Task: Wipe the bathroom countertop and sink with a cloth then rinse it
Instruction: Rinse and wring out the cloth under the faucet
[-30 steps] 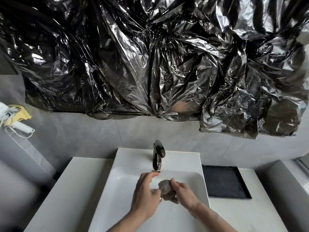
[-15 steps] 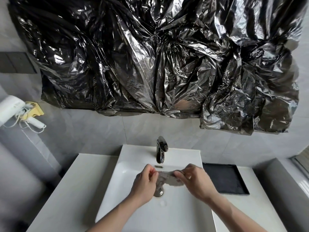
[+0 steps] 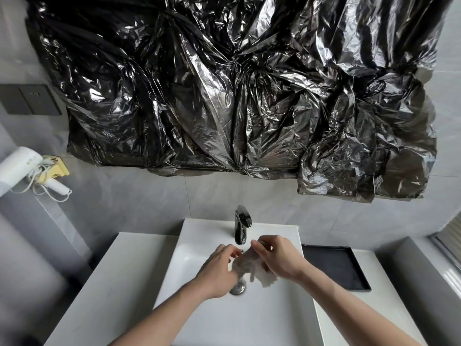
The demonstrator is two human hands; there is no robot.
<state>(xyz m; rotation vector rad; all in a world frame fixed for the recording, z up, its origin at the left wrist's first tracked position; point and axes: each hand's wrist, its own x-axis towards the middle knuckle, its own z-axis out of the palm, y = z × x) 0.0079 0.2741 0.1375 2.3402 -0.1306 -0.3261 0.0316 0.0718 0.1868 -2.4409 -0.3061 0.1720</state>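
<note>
Since a moment ago your hands have lowered the cloth [image 3: 245, 267] so it hangs between them; left hand [image 3: 218, 269] and right hand [image 3: 279, 258] both pinch it, below the faucet [image 3: 241, 224], over the drain [image 3: 238, 288].

My cloth [image 3: 245, 265] is pale grey-white with a faint woven texture. The sink [image 3: 239, 318] and table [image 3: 104, 283] are white, the tap [image 3: 241, 224] glossy black, the tray [image 3: 334, 267] matte black. Crinkled black plastic [image 3: 224, 96] shines silver against grey wall tiles [image 3: 139, 196]. The hairdryer [image 3: 18, 167] is white on a yellow holder [image 3: 58, 166].
</note>
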